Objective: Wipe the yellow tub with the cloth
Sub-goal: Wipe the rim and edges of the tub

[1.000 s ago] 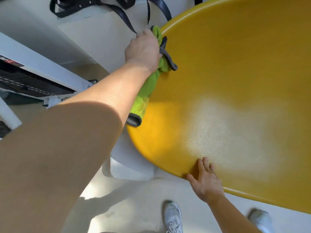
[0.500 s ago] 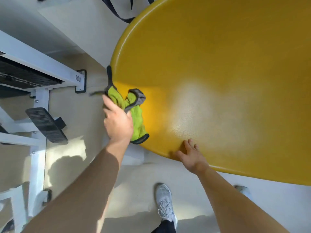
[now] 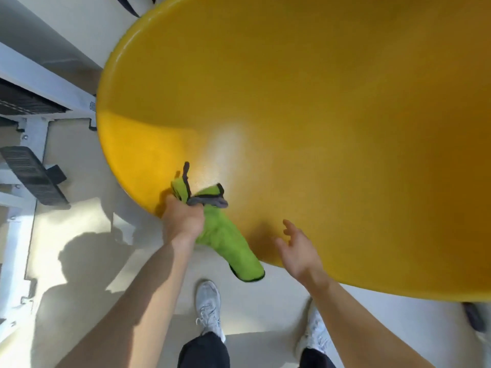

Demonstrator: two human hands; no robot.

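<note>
At the near left edge of the yellow tub (image 3: pixel 305 107), the left hand (image 3: pixel 183 220) is closed in a fist around a bunched green cloth (image 3: pixel 225 240) with dark grey trim, its fingers wrapped tight on the gathered middle of the fabric. The cloth lies against the tub's smooth curved surface close to the rim; one short end sticks up above the fist and a longer tail hangs down past the tub's edge toward the floor (image 3: pixel 87 235). The tub fills most of the upper and right part of the view, with a pale glare patch on its surface just above the cloth. The right hand (image 3: pixel 297 248) is beside the cloth's hanging tail, over the tub's lower edge, its fingers spread and lightly curled, holding nothing; whether the fingertips touch the yellow surface cannot be told. Below, two white sneakers (image 3: pixel 208 306) stand on the pale floor under dark trouser legs. At the left edge is a white metal frame (image 3: pixel 34 75) with a black ribbed pedal (image 3: pixel 34 176), and the person's shadow falls across the floor near it.
</note>
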